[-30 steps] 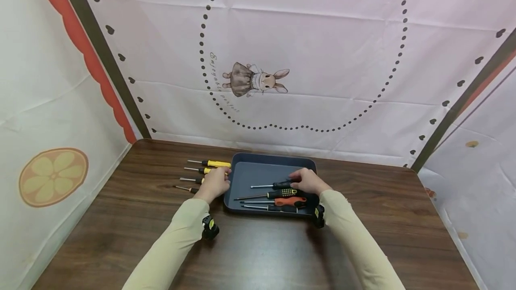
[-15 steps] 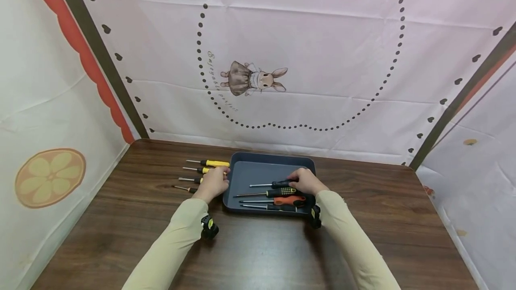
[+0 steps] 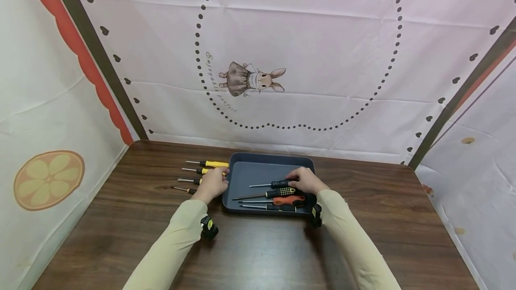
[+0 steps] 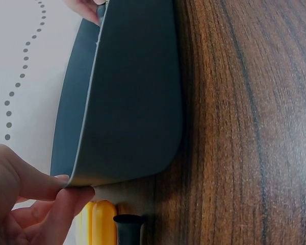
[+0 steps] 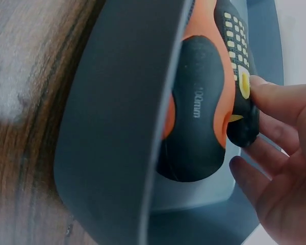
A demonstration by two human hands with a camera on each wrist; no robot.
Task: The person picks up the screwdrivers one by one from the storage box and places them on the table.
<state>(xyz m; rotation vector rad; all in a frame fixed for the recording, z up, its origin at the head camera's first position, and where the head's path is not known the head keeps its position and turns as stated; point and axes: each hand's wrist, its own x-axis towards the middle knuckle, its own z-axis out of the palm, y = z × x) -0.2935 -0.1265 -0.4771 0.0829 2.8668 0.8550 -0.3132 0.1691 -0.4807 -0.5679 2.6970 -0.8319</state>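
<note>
I have the left grip clamped on the rim of the grey tray, thumb and finger pinching its edge. The right grip is clamped on the handle end of a slim black screwdriver inside that tray; from the wrist, I can't tell whether its fingers also bear on the dotted black-and-yellow screwdriver alongside. An orange-and-black screwdriver lies nearer me than the right grip, its shaft pointing toward the left one. Four more screwdrivers lie left of and beyond the left grip, partly hidden by it.

The bench under both grips is dark brown, streaked with wood grain, and shows a pale sheen on my side of them. Beyond the grips, its back edge meets a creased pinkish-white cloth printed with a sideways rabbit, dotted lines and small hearts. Well left of the left grip, another cloth carries an orange-slice print; well right of the right grip hangs more pale sheeting.
</note>
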